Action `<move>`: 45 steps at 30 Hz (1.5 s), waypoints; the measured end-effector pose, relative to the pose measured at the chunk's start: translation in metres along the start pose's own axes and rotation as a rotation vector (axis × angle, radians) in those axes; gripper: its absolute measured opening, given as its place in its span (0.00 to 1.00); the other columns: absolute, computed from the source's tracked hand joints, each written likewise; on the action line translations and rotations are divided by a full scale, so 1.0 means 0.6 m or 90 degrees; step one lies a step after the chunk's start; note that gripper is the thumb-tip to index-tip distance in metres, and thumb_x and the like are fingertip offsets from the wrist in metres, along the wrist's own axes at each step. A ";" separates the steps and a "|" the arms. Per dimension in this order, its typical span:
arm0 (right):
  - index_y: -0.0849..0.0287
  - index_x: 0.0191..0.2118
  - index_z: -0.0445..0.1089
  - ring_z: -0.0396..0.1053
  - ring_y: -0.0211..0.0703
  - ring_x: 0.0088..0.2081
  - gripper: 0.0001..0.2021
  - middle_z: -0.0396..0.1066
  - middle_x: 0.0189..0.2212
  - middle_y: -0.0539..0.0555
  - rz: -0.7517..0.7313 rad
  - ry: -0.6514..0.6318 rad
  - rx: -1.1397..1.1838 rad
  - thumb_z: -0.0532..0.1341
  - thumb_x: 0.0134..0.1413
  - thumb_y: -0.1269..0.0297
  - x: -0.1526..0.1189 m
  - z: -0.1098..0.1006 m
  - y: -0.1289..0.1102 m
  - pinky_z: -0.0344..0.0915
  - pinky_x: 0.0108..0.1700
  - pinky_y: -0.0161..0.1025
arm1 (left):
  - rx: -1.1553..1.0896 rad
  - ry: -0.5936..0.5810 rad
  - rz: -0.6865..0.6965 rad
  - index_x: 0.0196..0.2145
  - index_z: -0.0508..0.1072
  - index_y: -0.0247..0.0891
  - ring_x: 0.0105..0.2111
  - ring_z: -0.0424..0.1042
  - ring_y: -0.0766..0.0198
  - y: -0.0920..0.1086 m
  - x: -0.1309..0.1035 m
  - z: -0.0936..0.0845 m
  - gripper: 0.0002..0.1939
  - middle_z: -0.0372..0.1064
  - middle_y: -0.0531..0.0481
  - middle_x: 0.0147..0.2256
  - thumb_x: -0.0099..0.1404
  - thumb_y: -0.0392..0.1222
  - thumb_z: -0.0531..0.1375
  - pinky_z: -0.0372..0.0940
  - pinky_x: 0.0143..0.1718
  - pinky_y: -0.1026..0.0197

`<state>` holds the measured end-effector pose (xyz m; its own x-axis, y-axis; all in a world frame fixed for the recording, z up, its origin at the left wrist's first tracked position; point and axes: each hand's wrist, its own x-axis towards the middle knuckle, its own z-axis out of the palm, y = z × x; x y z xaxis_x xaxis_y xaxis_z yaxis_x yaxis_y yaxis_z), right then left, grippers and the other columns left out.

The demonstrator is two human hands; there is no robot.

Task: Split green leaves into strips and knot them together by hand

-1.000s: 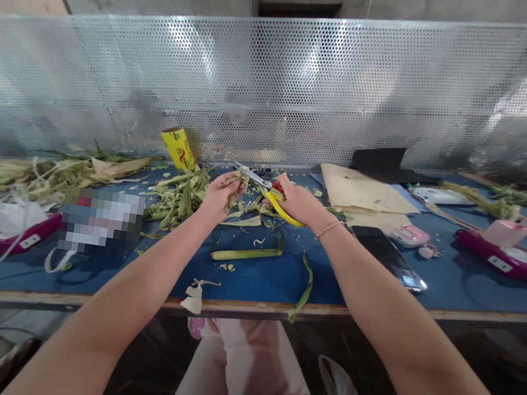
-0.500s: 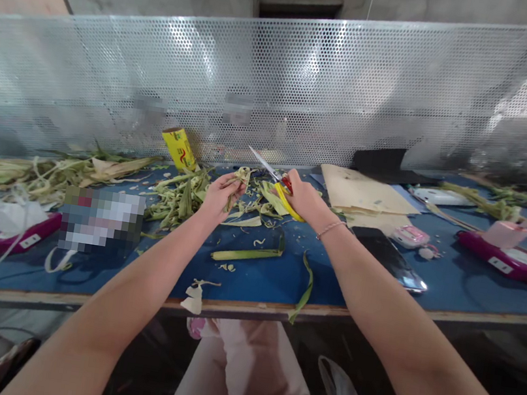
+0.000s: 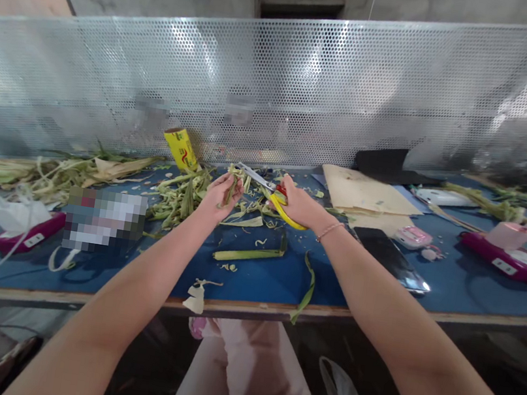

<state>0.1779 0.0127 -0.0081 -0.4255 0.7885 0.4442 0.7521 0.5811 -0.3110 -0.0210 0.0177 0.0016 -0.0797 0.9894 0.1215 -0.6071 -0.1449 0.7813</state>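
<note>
Held upright in my left hand (image 3: 222, 195) is a small bundle of green plant strips (image 3: 230, 189), its fingers closed round it. A pair of scissors (image 3: 281, 209) with yellow and red handles is gripped in my right hand (image 3: 300, 203). The blades point left, close to the top of the bundle; whether they touch it I cannot tell. Left of my left hand lies a heap of knotted green strips (image 3: 177, 196). A pale green stalk piece (image 3: 249, 255) and a curled leaf strip (image 3: 307, 290) rest on the blue table nearer me.
A perforated metal screen (image 3: 279, 94) stands along the table's back. A yellow box (image 3: 182, 149) leans behind the heap. On the right are a dark phone (image 3: 389, 259), brown paper (image 3: 368, 193) and a magenta power strip (image 3: 509, 256). Long leaves (image 3: 113, 172) lie at left.
The scissors have swung downward and left, so their blades are now at the top of the bundle. My left hand has barely moved and still holds the strips.
</note>
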 end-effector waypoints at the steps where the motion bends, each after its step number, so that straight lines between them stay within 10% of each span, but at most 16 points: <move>1: 0.59 0.41 0.51 0.67 0.48 0.28 0.21 0.68 0.27 0.56 -0.006 -0.001 0.001 0.50 0.51 0.46 0.000 0.001 -0.002 0.56 0.30 0.37 | -0.004 -0.012 0.000 0.24 0.66 0.35 0.22 0.68 0.73 0.000 0.000 -0.001 0.07 0.67 0.54 0.21 0.58 0.28 0.54 0.64 0.30 0.67; 45: 0.57 0.39 0.55 0.68 0.46 0.30 0.18 0.69 0.27 0.55 0.012 0.001 -0.070 0.48 0.55 0.47 0.004 -0.010 -0.018 0.52 0.28 0.34 | -0.016 -0.116 -0.025 0.27 0.67 0.36 0.23 0.66 0.74 0.004 -0.013 0.004 0.03 0.66 0.54 0.24 0.58 0.32 0.56 0.65 0.34 0.66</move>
<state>0.1718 0.0068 0.0016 -0.4104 0.7988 0.4399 0.8109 0.5403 -0.2245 -0.0203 0.0095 0.0040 0.0868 0.9755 0.2019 -0.6262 -0.1042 0.7726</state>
